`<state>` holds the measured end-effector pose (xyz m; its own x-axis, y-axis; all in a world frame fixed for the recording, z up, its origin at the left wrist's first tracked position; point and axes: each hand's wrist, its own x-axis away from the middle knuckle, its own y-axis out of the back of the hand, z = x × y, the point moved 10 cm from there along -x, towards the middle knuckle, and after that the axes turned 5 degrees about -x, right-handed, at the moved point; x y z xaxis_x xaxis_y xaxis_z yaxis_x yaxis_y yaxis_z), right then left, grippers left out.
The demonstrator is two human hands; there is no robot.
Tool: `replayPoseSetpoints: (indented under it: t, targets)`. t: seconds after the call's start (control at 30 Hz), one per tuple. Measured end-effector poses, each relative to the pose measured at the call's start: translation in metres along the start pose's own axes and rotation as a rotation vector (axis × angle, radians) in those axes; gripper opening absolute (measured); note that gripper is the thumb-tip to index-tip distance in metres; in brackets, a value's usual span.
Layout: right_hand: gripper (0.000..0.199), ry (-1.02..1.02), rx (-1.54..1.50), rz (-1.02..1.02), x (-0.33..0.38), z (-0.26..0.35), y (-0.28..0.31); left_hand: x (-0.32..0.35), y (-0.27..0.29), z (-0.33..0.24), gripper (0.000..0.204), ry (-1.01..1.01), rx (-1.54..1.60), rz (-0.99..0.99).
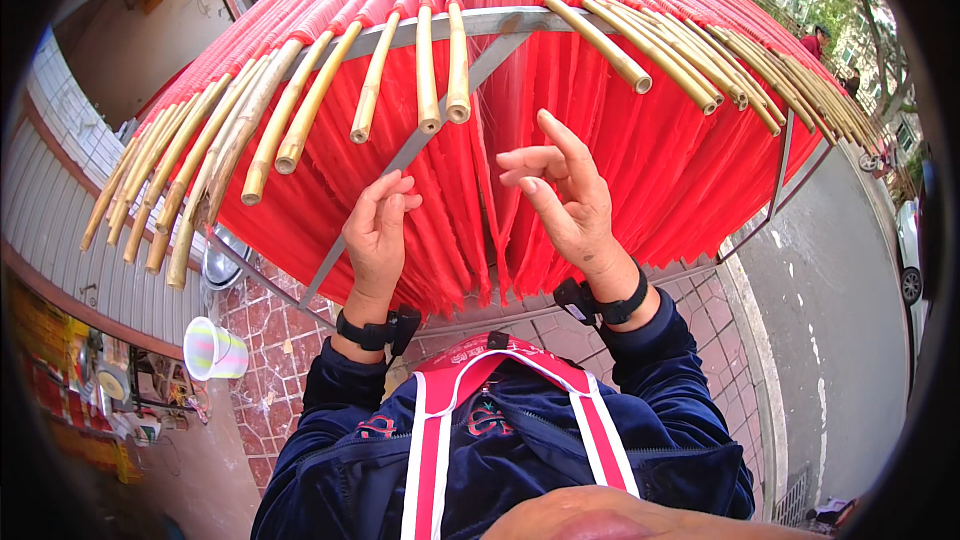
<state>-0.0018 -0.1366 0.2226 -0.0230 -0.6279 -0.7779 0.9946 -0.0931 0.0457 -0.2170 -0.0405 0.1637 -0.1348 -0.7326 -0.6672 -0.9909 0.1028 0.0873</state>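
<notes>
My left hand (377, 235) is raised below the pole ends, its fingers curled together by the thumb and nothing visible in them. To its right, my right hand (570, 195) is up with the index finger extended, the thumb apart and the other fingers bent; it holds nothing. Neither hand touches a pole. Several bamboo poles (427, 70) stick out toward me over a grey metal frame (490, 22), with red material wound around them. Behind my hands, long red hanging strands or cloth (455, 200) drop in close rows, parted near the middle.
A pale striped bucket (215, 350) stands on red paving at the left, near a metal basin (226, 258). A ribbed shutter (90, 240) is further left. On the right, a road (830, 270) carries a white car (908, 250); a person (815, 42) is far off.
</notes>
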Motion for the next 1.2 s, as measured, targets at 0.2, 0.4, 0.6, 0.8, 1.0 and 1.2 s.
replayPoseSetpoints:
  t: [0.2, 0.4, 0.6, 0.8, 1.0, 1.2]
  targets:
    - [0.061, 0.085, -0.155, 0.053, -0.047, 0.021, -0.041, -0.017, -0.014, -0.067, 0.043, -0.251, 0.037, 0.015]
    - [0.048, 0.075, -0.254, -0.001, -0.07, 0.017, -0.048, -0.038, -0.027, -0.108, 0.046, -0.421, 0.064, -0.035]
    - [0.032, 0.224, -0.133, -0.117, -0.075, 0.02, -0.038, -0.051, -0.033, -0.109, 0.037, -0.329, 0.074, -0.085]
    - [0.034, 0.327, -0.165, -0.29, -0.07, 0.022, 0.006, -0.054, -0.041, -0.111, 0.042, -0.369, 0.057, -0.098]
    - [0.042, 0.356, -0.092, -0.371, -0.059, 0.024, 0.038, -0.043, -0.044, -0.087, 0.042, -0.355, 0.134, -0.112]
    - [0.048, 0.271, -0.014, -0.405, -0.039, 0.005, 0.039, -0.033, -0.067, -0.028, 0.027, -0.164, -0.003, 0.008]
